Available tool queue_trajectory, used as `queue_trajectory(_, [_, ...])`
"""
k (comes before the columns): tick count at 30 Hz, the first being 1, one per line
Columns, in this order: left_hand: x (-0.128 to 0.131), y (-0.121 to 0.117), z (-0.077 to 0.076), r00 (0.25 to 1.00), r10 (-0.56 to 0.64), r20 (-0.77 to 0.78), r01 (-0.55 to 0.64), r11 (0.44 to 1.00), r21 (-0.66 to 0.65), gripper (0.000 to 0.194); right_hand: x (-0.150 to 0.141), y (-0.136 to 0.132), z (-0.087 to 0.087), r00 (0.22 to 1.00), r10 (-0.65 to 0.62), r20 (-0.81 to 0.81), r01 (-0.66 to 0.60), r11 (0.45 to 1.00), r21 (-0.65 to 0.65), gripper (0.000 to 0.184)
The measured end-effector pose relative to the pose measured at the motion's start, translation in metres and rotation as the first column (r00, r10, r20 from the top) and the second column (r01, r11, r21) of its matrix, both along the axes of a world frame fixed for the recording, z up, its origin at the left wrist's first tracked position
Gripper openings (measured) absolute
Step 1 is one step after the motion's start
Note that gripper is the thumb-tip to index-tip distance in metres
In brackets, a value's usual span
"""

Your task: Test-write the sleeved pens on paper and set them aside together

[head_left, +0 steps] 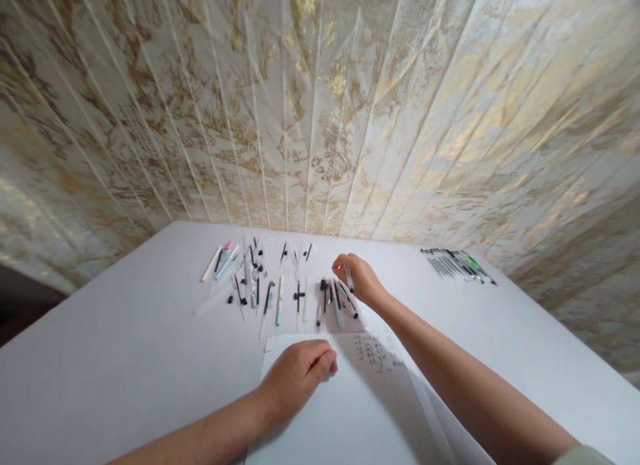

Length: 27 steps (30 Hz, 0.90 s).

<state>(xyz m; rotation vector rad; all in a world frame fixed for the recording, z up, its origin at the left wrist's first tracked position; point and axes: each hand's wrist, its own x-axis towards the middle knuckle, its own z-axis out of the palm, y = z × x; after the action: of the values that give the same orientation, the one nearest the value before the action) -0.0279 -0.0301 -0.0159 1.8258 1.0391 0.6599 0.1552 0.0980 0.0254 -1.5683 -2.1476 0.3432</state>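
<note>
My right hand (360, 277) is raised over the far part of the table, right of the pen parts. A clear pen (349, 278) with a dark lower end is held in its fingers, pointing down. My left hand (307, 366) rests in a loose fist on a white sheet of paper (370, 418), and nothing sticks out of it. Handwriting (377, 352) covers the sheet's upper right. Just below my right hand lies a cluster of pens and black parts (335, 304). Pen tubes, refills and black caps (255, 278) are spread farther left.
A row of clear pens with dark ends (457, 265), one with a green part, lies at the back right. White, pink and light blue pens (220, 260) lie at the back left. A patterned curtain (310, 118) hangs behind the white table (125, 332).
</note>
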Motion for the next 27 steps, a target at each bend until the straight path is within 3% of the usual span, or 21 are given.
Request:
queue_trajectory(4, [0.000,0.001,-0.002,1.000,0.001,0.006,-0.001,1.000,0.000,0.040,-0.032,0.048,-0.018,0.995,-0.029,0.097,0.032,0.999,-0.037,0.011])
queue_trajectory(8, [-0.001,0.002,-0.004,1.000,-0.005,-0.004,0.005,1.000,0.002,0.042,-0.046,0.067,-0.029,0.982,-0.050,0.180,0.062,0.996,-0.061,0.013])
queue_trajectory(18, [-0.001,0.004,-0.005,1.000,-0.010,-0.017,0.011,0.999,0.039,0.040,-0.057,0.068,-0.036,0.961,-0.077,0.266,0.094,0.994,-0.050,0.012])
queue_trajectory(21, [-0.001,0.003,-0.003,1.000,-0.013,-0.013,0.013,0.999,0.029,0.040,-0.061,0.067,-0.037,0.966,-0.075,0.247,0.092,0.994,-0.058,0.020])
queue_trajectory(23, [-0.001,0.002,-0.003,1.000,-0.010,0.010,0.010,1.000,0.011,0.040,-0.062,0.066,-0.035,0.975,-0.069,0.214,0.083,0.995,-0.061,0.022])
queue_trajectory(27, [-0.001,0.002,-0.001,0.987,0.072,0.141,-0.052,0.989,-0.141,0.036,-0.055,0.052,-0.015,0.996,-0.016,0.085,0.021,0.998,-0.052,0.006])
